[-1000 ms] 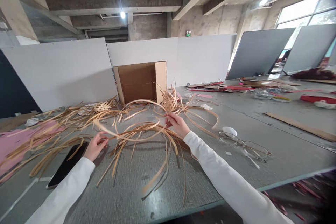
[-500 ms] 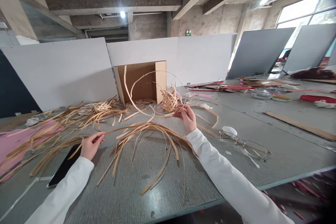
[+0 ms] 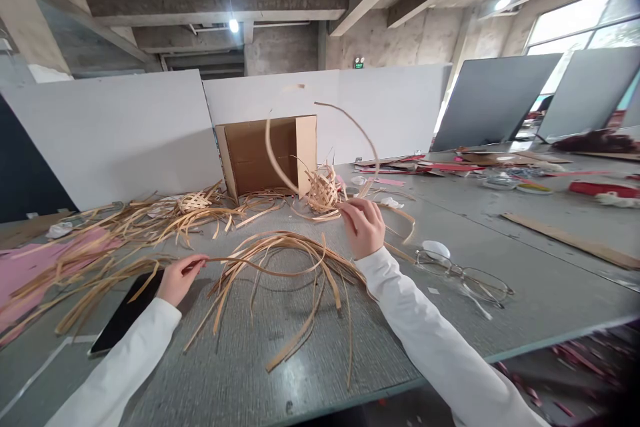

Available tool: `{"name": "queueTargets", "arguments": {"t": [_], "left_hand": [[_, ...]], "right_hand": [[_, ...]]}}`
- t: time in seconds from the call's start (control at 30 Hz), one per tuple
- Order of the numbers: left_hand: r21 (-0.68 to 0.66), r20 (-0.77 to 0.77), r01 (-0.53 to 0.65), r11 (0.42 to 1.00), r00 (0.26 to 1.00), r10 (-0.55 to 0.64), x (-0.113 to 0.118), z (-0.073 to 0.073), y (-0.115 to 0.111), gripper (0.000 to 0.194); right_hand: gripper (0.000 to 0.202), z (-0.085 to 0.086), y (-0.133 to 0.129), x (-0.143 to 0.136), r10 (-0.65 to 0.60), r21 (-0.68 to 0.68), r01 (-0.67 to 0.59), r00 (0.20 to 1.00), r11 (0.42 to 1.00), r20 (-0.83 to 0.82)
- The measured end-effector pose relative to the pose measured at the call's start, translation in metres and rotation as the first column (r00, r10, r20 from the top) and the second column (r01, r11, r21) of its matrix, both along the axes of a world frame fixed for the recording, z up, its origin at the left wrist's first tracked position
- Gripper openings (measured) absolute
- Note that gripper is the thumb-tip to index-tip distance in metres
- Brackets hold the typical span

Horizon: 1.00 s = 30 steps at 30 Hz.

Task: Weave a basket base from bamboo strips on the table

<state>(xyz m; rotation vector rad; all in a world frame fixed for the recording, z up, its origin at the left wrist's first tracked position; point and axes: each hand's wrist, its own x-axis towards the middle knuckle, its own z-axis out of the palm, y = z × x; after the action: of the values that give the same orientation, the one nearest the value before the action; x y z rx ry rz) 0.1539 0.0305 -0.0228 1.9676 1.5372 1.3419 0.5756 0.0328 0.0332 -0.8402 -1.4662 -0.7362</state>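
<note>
My left hand (image 3: 181, 280) pinches the end of a thin tan weaving strip (image 3: 270, 273), which curves right over the table with its far end curling up. My right hand (image 3: 366, 227) is raised with thumb and fingers pinched together. Curved strip pieces (image 3: 273, 153) arch in the air above and behind it, partly smeared; they seem to run to its fingertips. Below lies a fan of loose strips (image 3: 280, 243) on the table. Just beyond my right hand, a small woven basket (image 3: 321, 190) has loose ends sticking up.
An open cardboard box (image 3: 306, 153) stands behind the basket. Tangled strips (image 3: 165, 223) and pink sheets (image 3: 95, 247) cover the left side, with a black phone or tablet (image 3: 125, 313) beside my left wrist. Eyeglasses (image 3: 465, 273) lie right of my right arm. A grey partition (image 3: 390, 107) closes the back.
The strip at my left hand has slackened, and its far end now curls free above the fan. The loop above my right hand has shifted right and up. Both hands moved slightly right.
</note>
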Motion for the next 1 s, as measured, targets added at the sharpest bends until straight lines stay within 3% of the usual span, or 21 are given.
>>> {"name": "queueTargets", "arguments": {"t": [0.27, 0.6, 0.77, 0.87, 1.0], "left_hand": [[-0.029, -0.133, 0.002, 1.0, 0.991, -0.006, 0.004, -0.001, -0.001, 0.037], [0.013, -0.268, 0.028, 1.0, 0.963, -0.024, 0.009, 0.004, -0.005, 0.032], [0.155, -0.313, -0.002, 0.988, 0.949, 0.051, 0.01, 0.012, -0.01, 0.029], [0.302, -0.316, -0.015, 0.953, 0.942, 0.115, 0.018, 0.024, -0.02, 0.028], [0.444, -0.449, 0.177, 0.879, 0.892, 0.046, 0.045, 0.036, -0.041, 0.028]], "right_hand": [[0.018, -0.005, -0.001, -0.01, -0.075, 0.052, 0.065, 0.971, 0.997, 0.227], [0.017, -0.016, -0.002, -0.024, -0.041, -0.081, 0.087, 0.889, 0.993, 0.457], [0.017, -0.016, -0.005, -0.031, -0.067, -0.04, 0.1, 0.861, 0.994, 0.505], [0.017, -0.013, -0.01, -0.038, -0.106, 0.014, 0.118, 0.829, 0.993, 0.549], [0.019, -0.008, -0.021, -0.052, -0.158, 0.099, 0.123, 0.787, 0.987, 0.596]]}}
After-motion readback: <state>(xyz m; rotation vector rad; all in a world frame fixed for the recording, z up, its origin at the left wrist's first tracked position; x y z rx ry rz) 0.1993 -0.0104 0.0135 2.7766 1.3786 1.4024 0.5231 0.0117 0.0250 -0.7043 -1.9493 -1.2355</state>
